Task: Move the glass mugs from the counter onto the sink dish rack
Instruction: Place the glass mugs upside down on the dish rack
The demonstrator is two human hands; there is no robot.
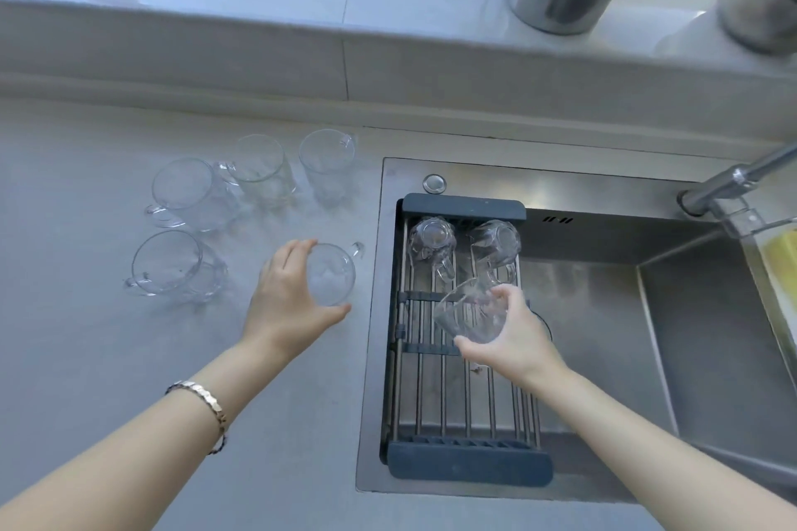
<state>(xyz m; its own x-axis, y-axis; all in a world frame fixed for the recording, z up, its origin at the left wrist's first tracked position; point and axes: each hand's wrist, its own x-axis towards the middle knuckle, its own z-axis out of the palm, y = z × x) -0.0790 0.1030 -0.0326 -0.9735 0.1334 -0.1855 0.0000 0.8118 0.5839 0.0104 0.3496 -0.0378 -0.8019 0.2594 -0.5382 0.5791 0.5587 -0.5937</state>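
Several clear glass mugs stand upright on the grey counter (86, 358), among them one at the back (327, 162) and one at the left (172, 265). My left hand (287, 300) grips the rim of the mug (332, 274) nearest the sink. A dark-framed dish rack (468, 466) with metal bars lies over the sink. Two mugs (433, 241) (496, 244) sit upside down at its far end. My right hand (509, 336) holds a tilted mug (468, 313) just above the rack's middle.
The steel sink basin (604, 336) extends to the right of the rack. A faucet (733, 181) reaches in from the right. A clear holder with a yellow sponge (780, 272) hangs at the right edge. Steel containers (560, 9) stand on the back ledge.
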